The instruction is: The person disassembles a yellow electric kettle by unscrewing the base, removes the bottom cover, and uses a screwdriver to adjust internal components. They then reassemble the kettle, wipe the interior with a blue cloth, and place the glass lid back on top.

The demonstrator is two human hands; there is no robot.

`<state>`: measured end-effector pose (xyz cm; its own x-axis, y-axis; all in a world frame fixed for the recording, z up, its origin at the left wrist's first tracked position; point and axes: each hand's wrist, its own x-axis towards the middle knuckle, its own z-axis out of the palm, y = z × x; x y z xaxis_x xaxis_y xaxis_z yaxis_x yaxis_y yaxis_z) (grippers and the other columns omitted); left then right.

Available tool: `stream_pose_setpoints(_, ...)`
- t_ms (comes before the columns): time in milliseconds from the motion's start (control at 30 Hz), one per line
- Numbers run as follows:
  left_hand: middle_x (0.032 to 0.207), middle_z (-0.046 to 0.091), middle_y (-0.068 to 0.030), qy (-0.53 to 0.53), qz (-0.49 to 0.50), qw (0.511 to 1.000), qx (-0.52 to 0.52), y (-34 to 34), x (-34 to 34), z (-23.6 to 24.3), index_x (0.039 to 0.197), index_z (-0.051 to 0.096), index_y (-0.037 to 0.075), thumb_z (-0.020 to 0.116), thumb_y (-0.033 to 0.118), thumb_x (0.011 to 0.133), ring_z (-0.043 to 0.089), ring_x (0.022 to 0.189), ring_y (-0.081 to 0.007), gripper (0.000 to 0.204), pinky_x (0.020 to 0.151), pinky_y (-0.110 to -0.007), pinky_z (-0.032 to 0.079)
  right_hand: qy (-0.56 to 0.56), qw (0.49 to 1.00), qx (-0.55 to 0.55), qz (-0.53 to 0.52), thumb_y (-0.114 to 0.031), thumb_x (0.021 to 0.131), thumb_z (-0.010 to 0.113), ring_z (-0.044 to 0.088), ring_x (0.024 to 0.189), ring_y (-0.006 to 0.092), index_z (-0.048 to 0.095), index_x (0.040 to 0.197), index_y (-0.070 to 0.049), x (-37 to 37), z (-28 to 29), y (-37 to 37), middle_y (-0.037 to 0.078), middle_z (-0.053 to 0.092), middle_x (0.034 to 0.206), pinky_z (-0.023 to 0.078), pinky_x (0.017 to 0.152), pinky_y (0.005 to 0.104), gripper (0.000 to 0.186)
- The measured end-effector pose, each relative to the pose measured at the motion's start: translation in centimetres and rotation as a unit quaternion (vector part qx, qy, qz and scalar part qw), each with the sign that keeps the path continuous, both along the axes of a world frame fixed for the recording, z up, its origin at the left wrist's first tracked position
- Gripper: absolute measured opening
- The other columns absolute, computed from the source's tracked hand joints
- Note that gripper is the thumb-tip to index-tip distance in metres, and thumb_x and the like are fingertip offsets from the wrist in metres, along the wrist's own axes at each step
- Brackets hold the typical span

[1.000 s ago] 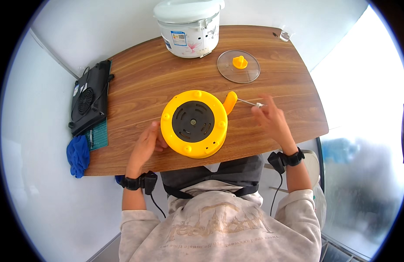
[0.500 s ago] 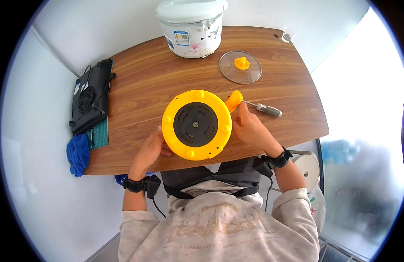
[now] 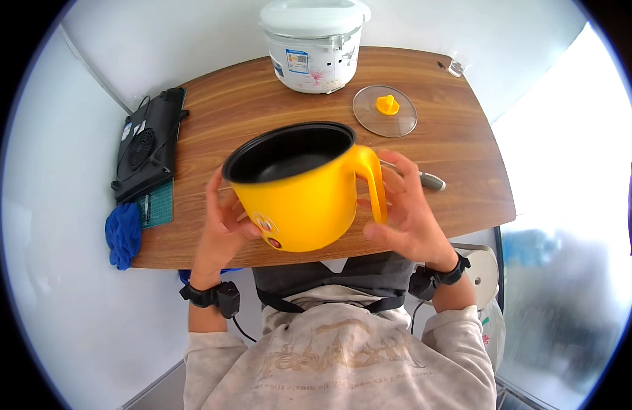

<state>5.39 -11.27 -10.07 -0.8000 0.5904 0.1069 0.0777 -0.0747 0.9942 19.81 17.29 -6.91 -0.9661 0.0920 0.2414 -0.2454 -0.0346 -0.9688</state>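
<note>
A yellow electric cooking pot [image 3: 299, 212] with a black inside is held above the table's front part, its mouth up and tilted. My left hand [image 3: 222, 222] grips its left side, thumb on the front wall and fingers partly hidden behind it. On the other side, my right hand [image 3: 411, 212] curves around the pot's handle, its thumb below. A fingertip shows in the gap between handle and wall. Just beyond the right hand lies a screwdriver [image 3: 432, 181] with a grey handle, its shaft partly hidden by the fingers.
A glass lid [image 3: 371, 123] with a yellow knob lies behind the pot. A white rice cooker [image 3: 306, 68] stands at the back. On the left, a black appliance with a fan [image 3: 148, 147] rests on a green mat [image 3: 162, 205], near a blue cloth [image 3: 123, 236].
The pot has turned from showing its yellow-and-black underside to mouth up. Both hands have shifted their hold along its sides, and the right hand has spread around the handle.
</note>
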Motion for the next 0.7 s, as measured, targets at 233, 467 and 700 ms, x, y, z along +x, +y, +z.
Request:
stream_pose_setpoints(233, 0.164, 0.029, -0.0107, 0.075, 0.009, 0.994, -0.074, 0.3, -0.7, -0.9, 0.165, 0.002, 0.024, 0.087, -0.011, 0.066, 0.036, 0.148, -0.0283, 0.134, 0.118, -0.047, 0.039, -0.035, 0.999, 0.019, -0.011, 0.003, 0.088, 0.072, 0.054, 0.133, 0.0214, 0.042, 0.150, 0.001, -1.2, -2.9, 0.3, 0.017, 0.057, 0.143, 0.038, 0.118, 0.0368, 0.069)
stream_pose_setpoints(467, 0.165, 0.028, -0.0102, 0.028, -0.008, 0.998, -0.061, -0.3, -0.9, -2.5, 0.165, 0.002, 0.025, 0.085, -0.011, 0.070, 0.034, 0.149, -0.0287, 0.131, 0.119, -0.048, 0.037, -0.061, 0.996, 0.059, -0.024, 0.006, 0.086, 0.068, 0.055, 0.132, 0.0201, 0.053, 0.142, 0.004, -1.4, -4.0, 0.6, 0.015, 0.060, 0.140, 0.038, 0.117, 0.0356, 0.058)
stream_pose_setpoints(700, 0.165, 0.029, -0.0122, 0.036, -0.010, 0.996, -0.084, -0.1, -0.6, -3.2, 0.164, -0.002, 0.024, 0.084, -0.007, 0.074, 0.038, 0.148, -0.0295, 0.129, 0.120, -0.047, 0.037, -0.089, 0.994, 0.050, -0.034, 0.007, 0.084, 0.067, 0.056, 0.132, 0.0203, 0.054, 0.141, 0.004, -1.5, -4.8, 0.9, 0.014, 0.061, 0.137, 0.038, 0.117, 0.0360, 0.058)
